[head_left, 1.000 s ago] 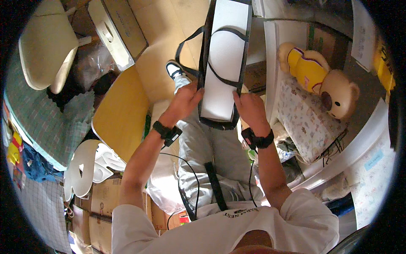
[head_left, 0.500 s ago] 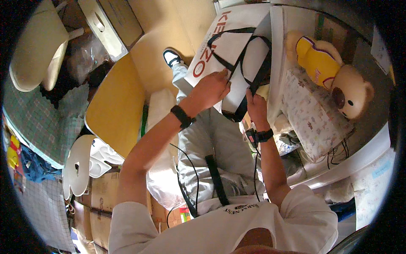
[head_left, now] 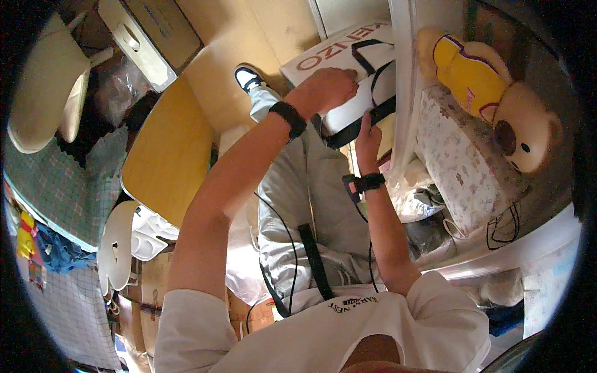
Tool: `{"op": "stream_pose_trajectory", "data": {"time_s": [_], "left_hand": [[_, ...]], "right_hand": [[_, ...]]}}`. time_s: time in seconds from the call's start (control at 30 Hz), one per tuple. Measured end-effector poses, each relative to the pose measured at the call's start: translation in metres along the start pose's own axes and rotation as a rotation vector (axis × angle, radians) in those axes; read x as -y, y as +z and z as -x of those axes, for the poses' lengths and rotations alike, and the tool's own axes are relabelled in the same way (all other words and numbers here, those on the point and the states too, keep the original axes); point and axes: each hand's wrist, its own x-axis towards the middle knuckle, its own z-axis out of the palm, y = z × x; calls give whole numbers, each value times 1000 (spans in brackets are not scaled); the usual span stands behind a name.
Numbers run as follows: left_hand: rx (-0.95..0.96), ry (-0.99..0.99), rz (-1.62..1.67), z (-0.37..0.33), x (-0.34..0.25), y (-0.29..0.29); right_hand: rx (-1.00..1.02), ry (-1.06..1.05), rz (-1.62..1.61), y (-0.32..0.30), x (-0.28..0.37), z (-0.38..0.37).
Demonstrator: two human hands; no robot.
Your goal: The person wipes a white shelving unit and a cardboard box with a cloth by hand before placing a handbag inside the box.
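Observation:
A white bag [head_left: 348,112] with red lettering, black straps and black trim stands tilted beyond my knees. Its right end passes behind a white upright edge. My left hand [head_left: 326,93] is closed at the bag's near side, by one black strap [head_left: 367,53]; its fingertips are partly hidden. My right hand [head_left: 368,146] grips the black trim [head_left: 354,132] at the bag's near edge, thumb up along it.
The white upright edge [head_left: 404,93] stands right of the bag. Beyond it a plush bear [head_left: 522,133] in a yellow vest lies by a flower-patterned box [head_left: 460,161]. At left are a yellow board [head_left: 168,149], a white stool [head_left: 115,242] and a green checked cloth [head_left: 50,180].
Both hands and the bag have moved farther from me. The bag has turned and slid right, and more of it is now behind the white upright edge.

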Motion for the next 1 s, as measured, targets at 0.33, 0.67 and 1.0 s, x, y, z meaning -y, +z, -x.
{"op": "stream_pose_trajectory", "data": {"time_s": [0.33,0.67,1.0], "left_hand": [[-31,-172,56,-52,-8,25],[69,-185,160,-20,-33,69],[17,-293,177,-14,-30,61]], "right_hand": [[-163,1,9,12,-58,-47],[-209,206,-124,9,-46,14],[-215,88,-8,22,-42,7]]}}
